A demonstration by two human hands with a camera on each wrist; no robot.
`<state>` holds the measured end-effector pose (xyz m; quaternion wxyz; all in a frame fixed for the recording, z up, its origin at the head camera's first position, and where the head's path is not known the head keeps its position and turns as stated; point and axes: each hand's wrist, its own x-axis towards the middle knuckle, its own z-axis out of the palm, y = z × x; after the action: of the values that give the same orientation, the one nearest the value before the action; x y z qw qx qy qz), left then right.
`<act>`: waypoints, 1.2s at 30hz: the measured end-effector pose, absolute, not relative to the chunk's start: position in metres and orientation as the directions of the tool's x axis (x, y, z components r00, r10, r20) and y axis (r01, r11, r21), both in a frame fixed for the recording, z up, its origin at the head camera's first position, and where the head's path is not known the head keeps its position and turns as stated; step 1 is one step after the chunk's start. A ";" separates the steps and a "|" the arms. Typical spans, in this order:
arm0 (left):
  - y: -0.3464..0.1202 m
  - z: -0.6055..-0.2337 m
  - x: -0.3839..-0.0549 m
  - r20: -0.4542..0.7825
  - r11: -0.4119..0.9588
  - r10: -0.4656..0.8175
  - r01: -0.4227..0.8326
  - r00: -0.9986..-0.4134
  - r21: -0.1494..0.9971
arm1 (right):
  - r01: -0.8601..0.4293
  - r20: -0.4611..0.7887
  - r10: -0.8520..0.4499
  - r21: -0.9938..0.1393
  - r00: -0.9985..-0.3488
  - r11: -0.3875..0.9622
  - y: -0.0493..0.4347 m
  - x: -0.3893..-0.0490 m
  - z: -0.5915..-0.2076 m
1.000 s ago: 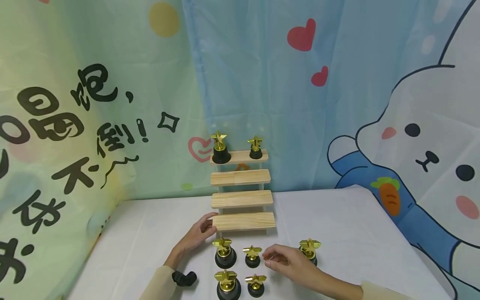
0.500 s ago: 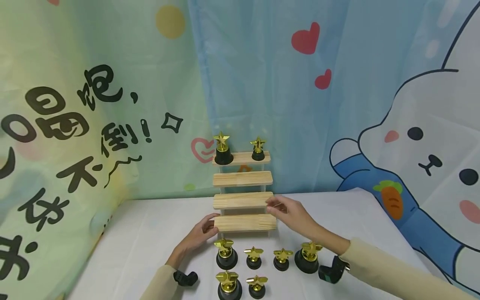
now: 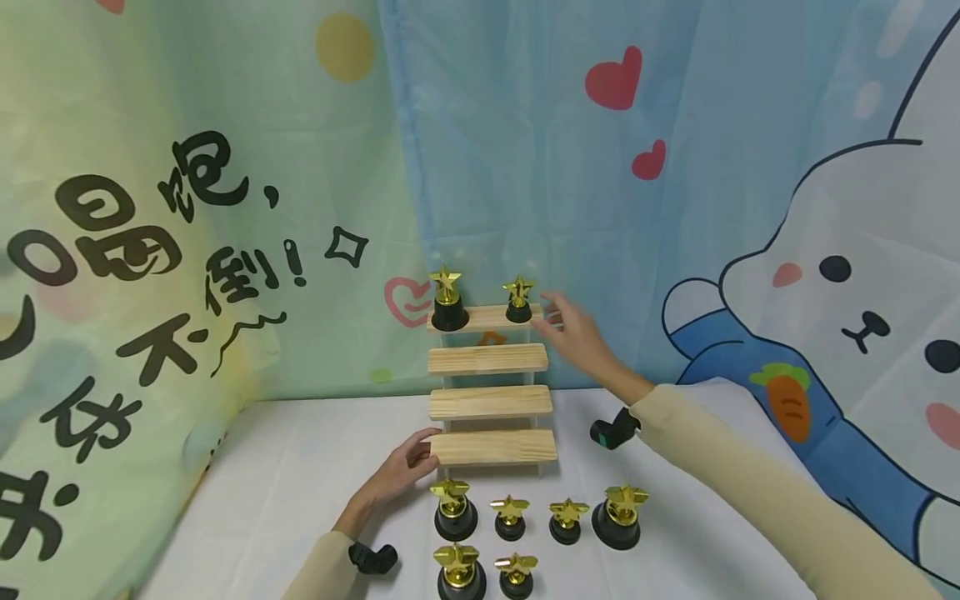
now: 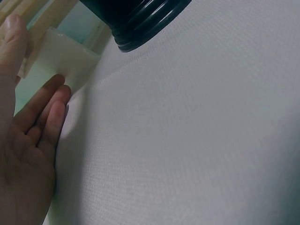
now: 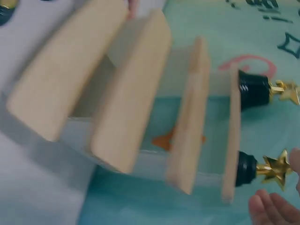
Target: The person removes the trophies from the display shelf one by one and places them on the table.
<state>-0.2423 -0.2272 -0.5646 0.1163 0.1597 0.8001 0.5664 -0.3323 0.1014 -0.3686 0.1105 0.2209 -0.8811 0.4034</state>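
A four-step wooden display stand (image 3: 491,405) is set on the white cloth. On its top step are a larger gold star trophy (image 3: 448,300) at the left and a smaller star trophy (image 3: 518,298) at the right. My left hand (image 3: 401,468) holds the left end of the lowest step; the left wrist view shows the thumb against the wood, other fingers beside the pale side panel (image 4: 63,58). Beside the smaller trophy, my right hand (image 3: 576,335) hovers with slightly bent fingers. In the right wrist view its fingertips (image 5: 274,206) are apart from the star (image 5: 277,169).
Several gold star trophies with black bases stand in front of the stand, including a large one (image 3: 617,518) at the right and a small one (image 3: 566,522) beside it. Behind the stand hangs a printed curtain (image 3: 480,150). A white cloth (image 3: 285,467) covers the table.
My right hand has moved up from beside the small trophies on the table, past the stand's right side, to the top step. My left hand has stayed at the lowest step.
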 end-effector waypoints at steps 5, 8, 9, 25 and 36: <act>-0.228 -0.565 -0.244 -0.001 0.312 0.393 0.132 -0.920 0.941 | -0.418 0.303 -0.288 -0.671 -0.908 0.612 0.096 -0.349 -0.354; -0.229 -0.566 -0.243 -0.004 0.316 0.391 0.130 -0.920 0.940 | -0.401 0.273 -0.295 -0.667 -0.916 0.627 0.092 -0.359 -0.352; -0.230 -0.566 -0.243 0.000 0.316 0.394 0.135 -0.919 0.939 | -0.394 0.260 -0.298 -0.669 -0.918 0.630 0.091 -0.362 -0.351; -0.230 -0.568 -0.245 -0.018 0.336 0.377 0.118 -0.926 0.935 | -0.392 0.219 -0.330 -0.621 -0.918 0.679 0.077 -0.383 -0.347; -0.230 -0.569 -0.246 0.001 0.327 0.381 0.136 -0.925 0.935 | -0.439 0.291 -0.331 -0.517 -0.897 0.735 0.068 -0.381 -0.348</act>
<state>-0.2455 -0.2300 -0.5686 0.1098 0.1601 0.8070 0.5577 -0.3812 0.0675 -0.3478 0.0900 0.2078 -0.9269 0.2992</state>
